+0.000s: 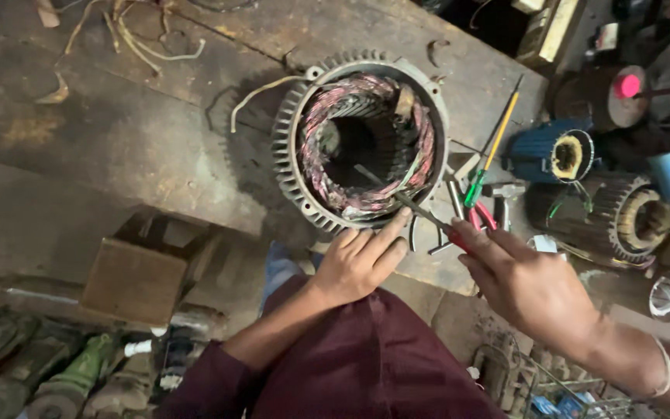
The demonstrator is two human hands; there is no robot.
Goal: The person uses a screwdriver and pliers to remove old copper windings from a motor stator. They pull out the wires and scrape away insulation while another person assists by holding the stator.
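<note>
On the workbench: a finned round motor stator (360, 141) stands open end up on the dark wooden workbench (141, 140); every place below is given from this stator.
Windings: pink and reddish copper windings (425, 147) ring the bore inside the stator housing, with a bare dark hole at the centre.
Left hand: the left hand (360, 262) lies at the stator's near rim, its index finger stretched up to touch the lower edge of the housing; the other fingers are loosely curled and grasp nothing.
Right hand: the right hand (523, 285), just right of and below the stator, is closed around the red handle of a thin metal tool (401, 196).
Tool: its slim shaft slants up and left from that hand, over the near rim, with the tip resting among the windings at the lower right of the bore.
Beside the stator: a screwdriver with a yellow shaft and green handle (492, 147) lies just to its right on the bench.
Farther right: a blue motor housing (554, 153) and a second grey finned stator (623, 219) sit well apart from it.
Lower left: a brown wooden block (133, 278) rests below the bench edge.
</note>
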